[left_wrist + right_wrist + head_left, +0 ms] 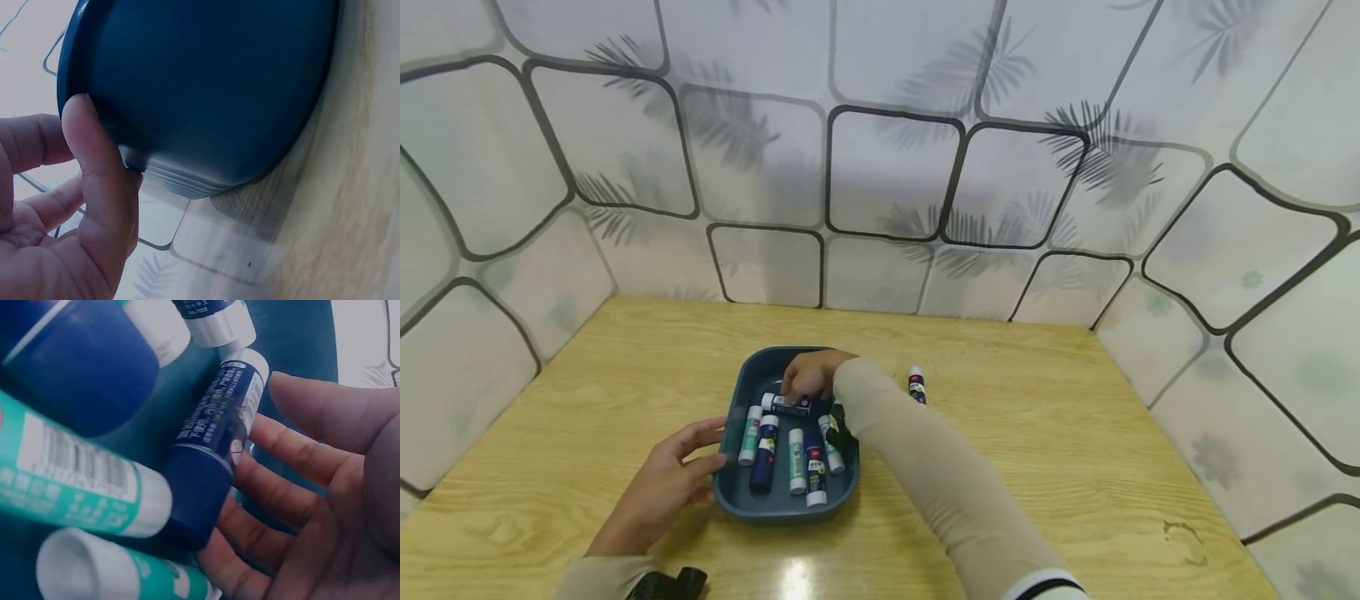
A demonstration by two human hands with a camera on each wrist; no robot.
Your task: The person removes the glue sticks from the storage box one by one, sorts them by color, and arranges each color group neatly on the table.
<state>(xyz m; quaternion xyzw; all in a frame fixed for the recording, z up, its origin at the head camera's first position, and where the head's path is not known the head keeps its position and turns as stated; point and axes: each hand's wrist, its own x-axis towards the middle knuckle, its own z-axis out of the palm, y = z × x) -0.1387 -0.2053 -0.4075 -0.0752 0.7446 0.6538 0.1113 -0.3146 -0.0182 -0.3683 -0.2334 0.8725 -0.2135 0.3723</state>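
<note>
A dark blue plastic basin (pixel 782 518) on the table holds several glue sticks, some navy, some green and white. My left hand (pixel 672 475) touches its left side, with the thumb (pixel 94 144) against the rim and the other fingers partly hidden behind it. Inside the basin's far part is my right hand (pixel 815 373), beside a navy glue stick (pixel 209 444) with a white end. Its fingers (pixel 281 481) lie along that stick, while the thumb (pixel 325 403) stands slightly off the white end. A green glue stick (pixel 81 469) lies close by.
Another navy glue stick (pixel 917 385) is on the wooden table (pixel 1060 433), right of the basin and partly behind the right sleeve (pixel 940 475). Patterned walls (pixel 895 183) enclose the table at the back and both sides.
</note>
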